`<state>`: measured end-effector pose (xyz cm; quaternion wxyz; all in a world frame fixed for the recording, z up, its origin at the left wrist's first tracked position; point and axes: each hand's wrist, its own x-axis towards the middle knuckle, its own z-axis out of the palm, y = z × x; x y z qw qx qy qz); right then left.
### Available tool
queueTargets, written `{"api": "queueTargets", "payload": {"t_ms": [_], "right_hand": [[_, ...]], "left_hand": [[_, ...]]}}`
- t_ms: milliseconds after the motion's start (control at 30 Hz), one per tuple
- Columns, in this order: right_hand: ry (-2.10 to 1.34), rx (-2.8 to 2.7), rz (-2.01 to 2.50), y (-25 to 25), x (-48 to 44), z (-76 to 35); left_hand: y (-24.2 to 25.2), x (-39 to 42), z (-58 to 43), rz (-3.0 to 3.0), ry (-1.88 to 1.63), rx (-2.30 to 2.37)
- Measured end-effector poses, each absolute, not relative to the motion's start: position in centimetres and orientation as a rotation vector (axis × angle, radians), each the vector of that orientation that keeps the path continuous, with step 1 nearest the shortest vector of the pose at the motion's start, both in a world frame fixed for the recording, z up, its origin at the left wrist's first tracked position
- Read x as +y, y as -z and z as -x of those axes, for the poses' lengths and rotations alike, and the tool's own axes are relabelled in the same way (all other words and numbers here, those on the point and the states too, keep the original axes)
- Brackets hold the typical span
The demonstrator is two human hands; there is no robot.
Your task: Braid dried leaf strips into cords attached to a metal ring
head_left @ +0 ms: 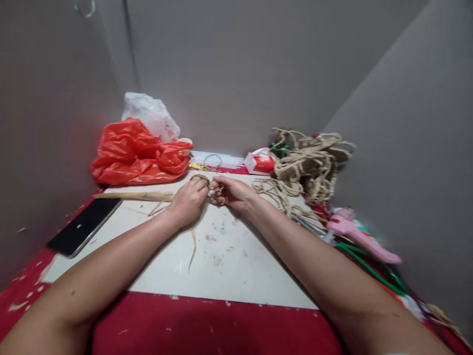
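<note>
Over the far part of a white board [221,261], both hands meet at a small braided piece of straw-coloured cord [201,177], which curves like a loop. My left hand [189,199] is closed around its left side, fingers bent over it. My right hand [232,192] pinches the cord's right end between thumb and fingers; the exact grip is partly hidden. A flat dry straw strip [133,196] runs out leftward from beside my left hand. Below that hand a thin straw end [192,251] trails on the board.
A black phone [84,227] lies at left, before a red plastic bag [136,155] and a white bag [150,113]. At the back are a metal ring [212,161] and a red-white box [259,161]. Tangled rope [310,162] and a pink-handled tool [362,236] lie at right.
</note>
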<state>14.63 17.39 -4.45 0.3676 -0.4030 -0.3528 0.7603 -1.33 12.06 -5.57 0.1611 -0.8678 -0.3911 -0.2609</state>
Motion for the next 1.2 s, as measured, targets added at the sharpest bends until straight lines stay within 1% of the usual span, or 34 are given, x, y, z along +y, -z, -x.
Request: {"api": "queueTargets", "payload": {"t_ms": [133, 333, 433, 600, 700, 833, 933, 1100, 1200], "right_hand": [[-1.983, -0.866, 1.047, 4.2, 17.6, -14.7], [-2.061, -0.923, 0.877, 3.3, 17.5, -15.2], [-2.023, -1.071, 0.856, 3.4, 17.5, -15.5], [-1.814, -1.416, 0.909, 4.2, 17.2, -15.2], [-1.588, -1.582, 0.954, 4.5, 16.9, -14.7], [-1.324, -1.694, 0.944, 4.1, 16.1, -14.2], [-1.228, -1.751, 0.959, 3.3, 15.8, -14.3], [-1.373, -1.838, 1.010, 2.5, 16.0, -15.2], [-1.486, -1.938, 1.001, 1.9, 16.2, -16.0]], "left_hand": [[5.7, 12.1, 1.1, 2.491, 0.709, -1.037], [5.7, 12.3, 1.5, 2.457, 0.661, -1.177], [5.9, 12.5, 1.6, 2.469, 0.634, -1.214], [6.2, 12.6, 1.6, 2.502, 0.574, -1.229], [6.3, 12.5, 1.6, 2.504, 0.550, -1.235], [6.0, 12.2, 1.6, 2.492, 0.537, -1.256], [5.8, 11.9, 1.5, 2.491, 0.555, -1.270], [5.7, 11.5, 1.2, 2.514, 0.539, -1.305], [5.6, 11.3, 1.0, 2.522, 0.611, -1.261]]}}
